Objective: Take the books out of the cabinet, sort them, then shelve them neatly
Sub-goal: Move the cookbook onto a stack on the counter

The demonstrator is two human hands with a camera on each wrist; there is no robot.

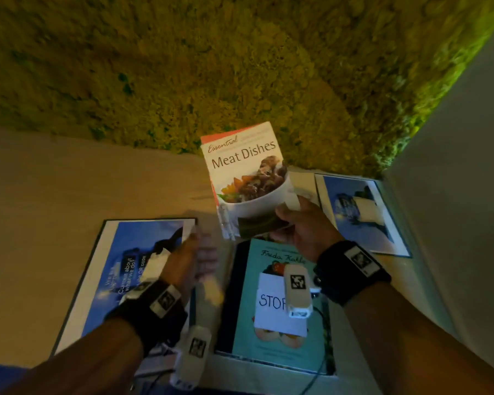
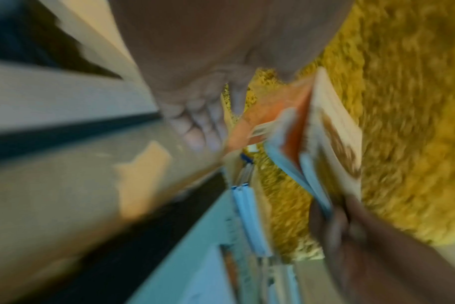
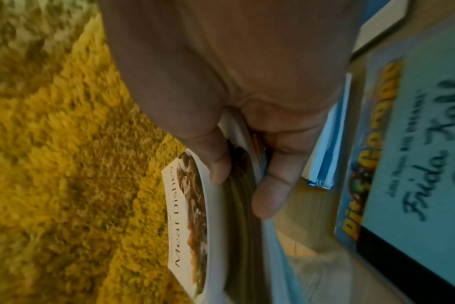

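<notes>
We are pinching the Meat Dishes book (image 1: 244, 178) by its lower corner in our right hand (image 1: 300, 223), thumb on the cover and fingers curled beneath, holding it tilted above the floor (image 1: 69, 181). Our left hand (image 1: 193, 260) is hovering blurred between the piles, fingers loosely extended and gripping nothing. Just below the held book, the teal Frida Kahlo book (image 1: 271, 332) is lying on a stack; blue booklets are lying to the left (image 1: 126, 269) and right (image 1: 360, 212). We judge that we are mid-sort: several books are lying out in piles, and shelving is still ahead.
</notes>
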